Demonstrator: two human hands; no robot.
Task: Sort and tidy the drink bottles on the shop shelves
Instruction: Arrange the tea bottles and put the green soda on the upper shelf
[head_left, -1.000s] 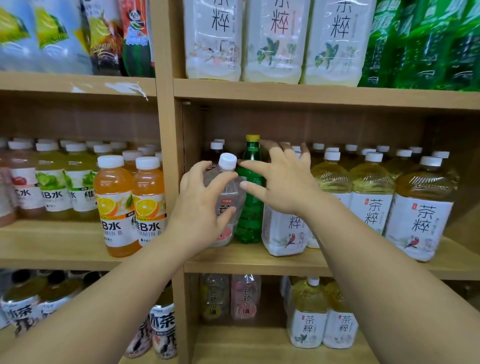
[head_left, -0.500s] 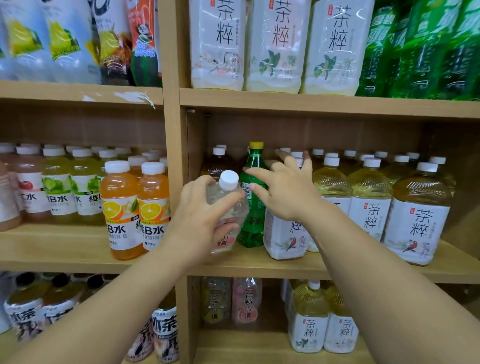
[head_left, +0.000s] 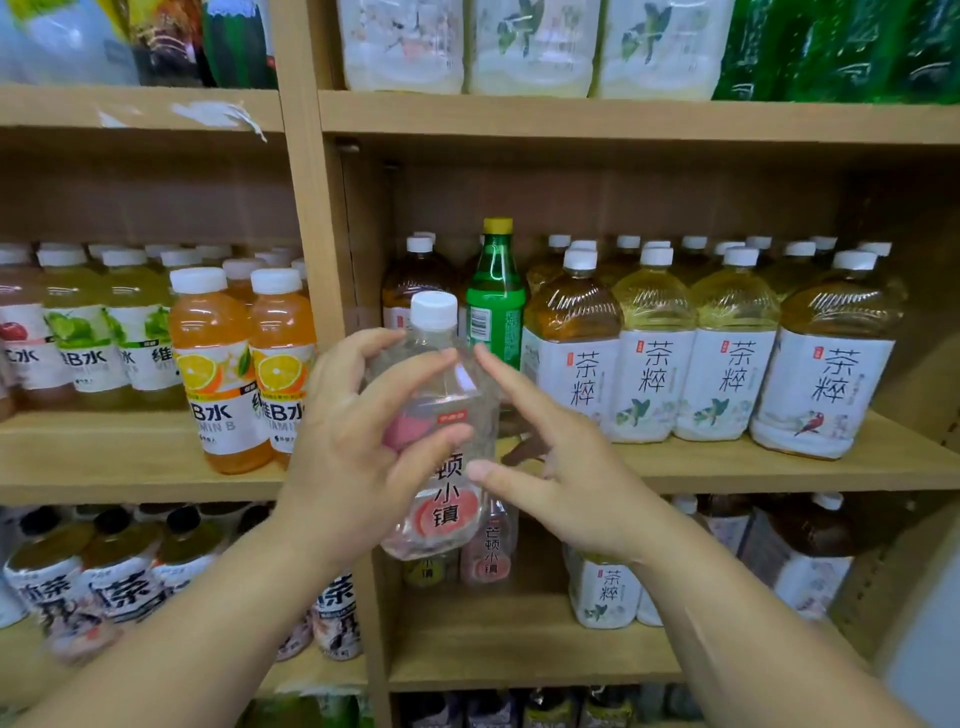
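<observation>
Clear bottle (head_left: 451, 405) with the pink label is now lifted off the middle shelf (head_left: 727, 467), away from the green bottle (head_left: 496, 301) it stood beside a second ago. The left hand (head_left: 358, 447) grasps its body. The right hand (head_left: 561, 467) has left the tea bottles (head_left: 652, 364) and hovers just beside it, fingers straight. Matching bottles (head_left: 488, 551) stand on the shelf below, so it likely belongs there.

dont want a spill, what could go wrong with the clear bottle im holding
The left hand alone grips the clear bottle in the air. The right hand only has straight fingers beside it, so it could slip. Pushing it back could knock the tall green bottle into the tea bottles. Similar-labelled bottles stand on the lower shelf, so it may get mis-sorted here.
</observation>
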